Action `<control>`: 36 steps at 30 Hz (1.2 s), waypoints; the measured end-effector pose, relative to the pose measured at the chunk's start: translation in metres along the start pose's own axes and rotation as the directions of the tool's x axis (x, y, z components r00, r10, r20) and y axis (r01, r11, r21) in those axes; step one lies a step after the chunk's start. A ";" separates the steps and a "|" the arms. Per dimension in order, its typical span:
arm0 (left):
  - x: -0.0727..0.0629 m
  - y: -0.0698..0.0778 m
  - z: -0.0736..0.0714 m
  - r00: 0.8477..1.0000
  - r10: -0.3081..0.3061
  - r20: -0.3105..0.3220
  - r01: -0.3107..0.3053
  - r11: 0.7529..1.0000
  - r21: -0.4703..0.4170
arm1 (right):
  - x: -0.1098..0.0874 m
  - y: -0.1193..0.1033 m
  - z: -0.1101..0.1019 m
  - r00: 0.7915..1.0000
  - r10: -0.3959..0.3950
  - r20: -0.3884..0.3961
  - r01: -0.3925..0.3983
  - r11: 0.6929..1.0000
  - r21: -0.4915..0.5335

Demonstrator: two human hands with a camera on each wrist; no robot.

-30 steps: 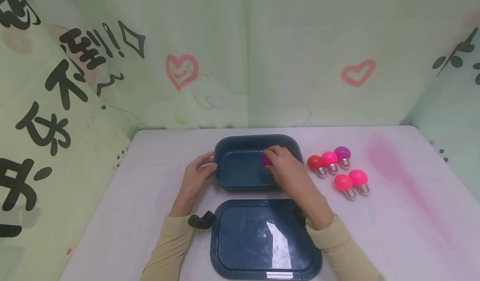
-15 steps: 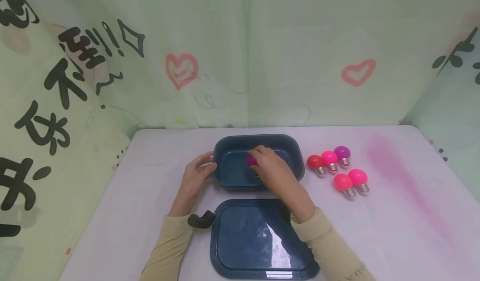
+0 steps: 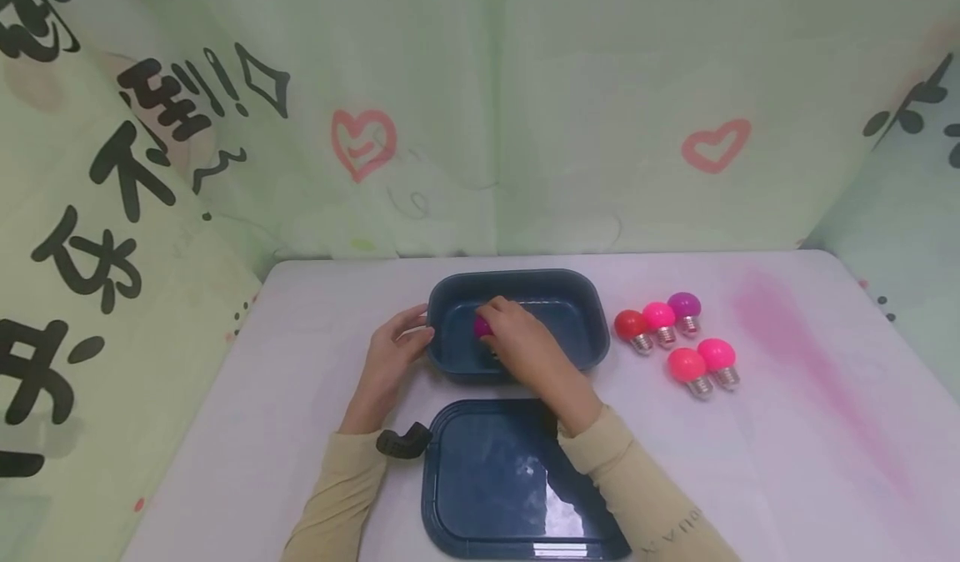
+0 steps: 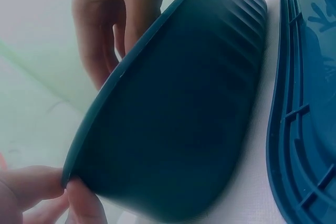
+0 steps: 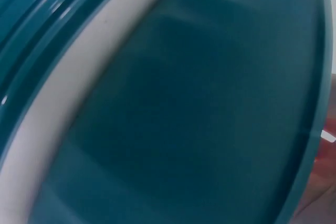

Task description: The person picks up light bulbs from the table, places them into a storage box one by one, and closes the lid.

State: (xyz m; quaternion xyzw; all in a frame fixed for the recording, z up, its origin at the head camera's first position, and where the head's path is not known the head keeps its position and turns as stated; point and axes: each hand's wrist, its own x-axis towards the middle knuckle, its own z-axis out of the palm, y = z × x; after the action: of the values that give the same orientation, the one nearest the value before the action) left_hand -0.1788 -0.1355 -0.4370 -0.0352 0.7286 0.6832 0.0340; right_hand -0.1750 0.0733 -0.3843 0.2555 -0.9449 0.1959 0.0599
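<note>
My right hand [image 3: 527, 347] pinches a purple light bulb [image 3: 482, 326] inside the dark blue plastic box [image 3: 570, 320], towards its left end. The bulb's base is mostly covered by the fingers. At the box's left end, my left hand [image 3: 388, 360] holds the rim; in the left wrist view its thumb and fingers [image 4: 37, 187] pinch the rim's corner. The right wrist view mostly shows the box's outer wall [image 5: 189, 108], with part of the right hand [image 5: 317, 190] at the edge.
A dark blue lid [image 3: 491, 479] lies in front of the box, partly under the right sleeve [image 3: 637, 479]. Right of the box lie a red bulb [image 3: 631, 323], a purple bulb [image 3: 685, 304] and several pink ones [image 3: 717, 353]. A printed curtain [image 3: 570, 128] hangs behind the table.
My right hand has moved left inside the box with the purple bulb, from the right part towards the left end. The left hand stays at the rim.
</note>
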 end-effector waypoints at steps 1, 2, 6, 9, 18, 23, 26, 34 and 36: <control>0.000 0.000 -0.001 1.000 0.002 0.000 -0.002 1.000 -0.001 | 0.001 -0.001 0.001 1.000 0.002 0.008 -0.002 1.000 0.004; 0.000 0.000 -0.001 1.000 0.002 0.000 -0.002 1.000 -0.006 | 0.003 -0.001 0.003 1.000 0.007 0.017 -0.007 1.000 0.008; 0.000 -0.001 -0.003 1.000 -0.001 0.006 0.001 1.000 -0.016 | 0.007 -0.003 0.008 0.999 0.025 0.046 -0.026 1.000 0.017; 0.000 -0.001 -0.003 1.000 -0.006 0.007 0.006 1.000 -0.016 | 0.009 -0.003 0.012 0.998 0.030 0.053 -0.032 0.999 0.023; 0.000 -0.001 -0.004 1.000 -0.001 0.006 0.001 1.000 -0.009 | 0.014 -0.005 0.020 0.998 0.010 0.054 -0.012 0.999 0.044; 0.000 0.001 -0.004 1.000 0.001 0.010 0.000 1.000 -0.009 | 0.017 -0.005 0.025 0.999 0.000 0.049 -0.002 0.999 0.045; 0.000 0.001 -0.003 1.000 0.004 0.011 -0.004 1.000 -0.007 | 0.020 -0.004 0.027 0.998 0.003 0.059 -0.005 0.999 0.047; 0.000 0.001 -0.002 1.000 0.007 0.007 -0.007 1.000 -0.007 | 0.024 -0.005 0.028 0.997 0.017 0.072 -0.022 0.998 0.064; 0.000 0.000 -0.001 1.000 0.003 0.007 -0.003 1.000 -0.006 | 0.025 -0.005 0.029 0.997 0.021 0.075 -0.027 0.997 0.072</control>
State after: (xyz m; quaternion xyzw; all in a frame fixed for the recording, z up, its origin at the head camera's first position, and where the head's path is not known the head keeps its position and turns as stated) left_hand -0.1790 -0.1370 -0.4366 -0.0317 0.7266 0.6854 0.0355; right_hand -0.1946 0.0461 -0.4033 0.2532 -0.9417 0.2213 0.0129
